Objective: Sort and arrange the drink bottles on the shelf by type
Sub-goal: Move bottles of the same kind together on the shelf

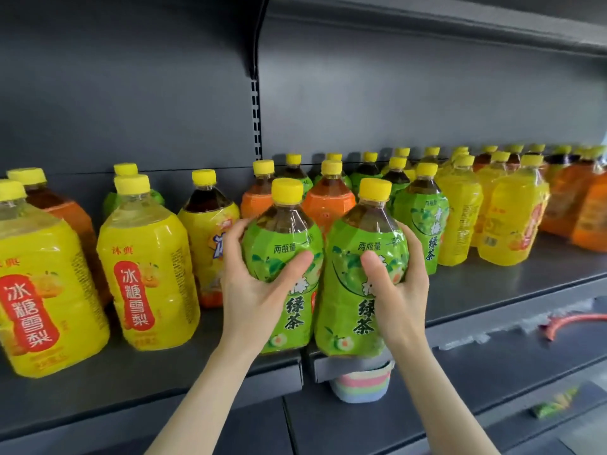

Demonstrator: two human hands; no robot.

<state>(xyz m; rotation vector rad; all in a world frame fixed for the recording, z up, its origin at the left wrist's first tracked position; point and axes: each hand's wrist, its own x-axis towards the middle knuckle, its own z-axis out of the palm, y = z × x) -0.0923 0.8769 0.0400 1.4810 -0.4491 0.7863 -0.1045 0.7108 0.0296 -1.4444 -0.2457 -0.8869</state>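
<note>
The left green tea bottle (285,231) and the right green tea bottle (354,307) are held upright at the front edge of the grey shelf (492,284).
Orange-labelled bottles (328,205) are crowded just behind them. Yellow pear-drink bottles (147,274) are ranged to the left and a third green tea bottle (423,231) to the right. Each held bottle is gripped by curled fingers, by the left hand (256,300) and the right hand (404,297). The two bottles touch. Yellow caps, green wraps and dark tea are shown.
</note>
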